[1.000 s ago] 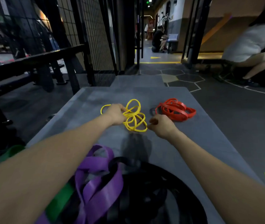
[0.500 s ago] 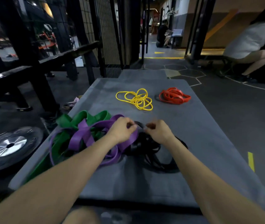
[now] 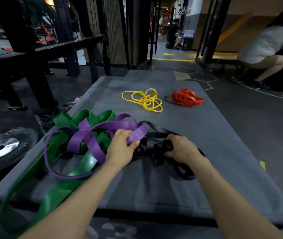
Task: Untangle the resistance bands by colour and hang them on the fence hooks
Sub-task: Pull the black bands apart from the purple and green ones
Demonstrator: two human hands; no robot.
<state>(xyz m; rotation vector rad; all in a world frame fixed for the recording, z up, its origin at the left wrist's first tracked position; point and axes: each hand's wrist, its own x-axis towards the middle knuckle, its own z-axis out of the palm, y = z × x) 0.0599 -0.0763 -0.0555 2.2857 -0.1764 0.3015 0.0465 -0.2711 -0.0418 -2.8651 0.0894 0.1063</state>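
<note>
**Both hands working in the tangle of wide bands on the grey mat**

The left hand (image 3: pixel 120 149) is gripping a wide purple rubber band (image 3: pixel 92 135), with the thumb and fingers curling round a flat stretch of it near the middle of the grey padded mat (image 3: pixel 215 152). The right hand (image 3: pixel 180 147) is closing round a bunch of black rubber bands (image 3: pixel 154 152), its fingers wrapping over the folds; more black loops are trailing out beside and behind the wrist onto the mat. The purple band is looping away to the left, crossing over and through a broad green rubber band (image 3: pixel 85 163), which is sprawling across the left side of the mat and spilling over its near left edge. Purple, green and black are all lying touching one another in one heap just in front of the person.

Further along the mat, well apart from the heap, a thin yellow rubber band bundle (image 3: pixel 146 100) is lying in loose coils, and just to its right a red rubber band bundle (image 3: pixel 185 100) is sitting in a tighter pile; the two are near each other but not touching.

A black weight plate with a shiny metal centre (image 3: pixel 2 149) is lying flat on the floor to the left of the mat. A black wire-mesh fence (image 3: pixel 115 31) is standing beyond the mat's far end; any hooks on it are too dim to make out. A person in a white shirt (image 3: pixel 266 45) is crouching at the far right.
</note>
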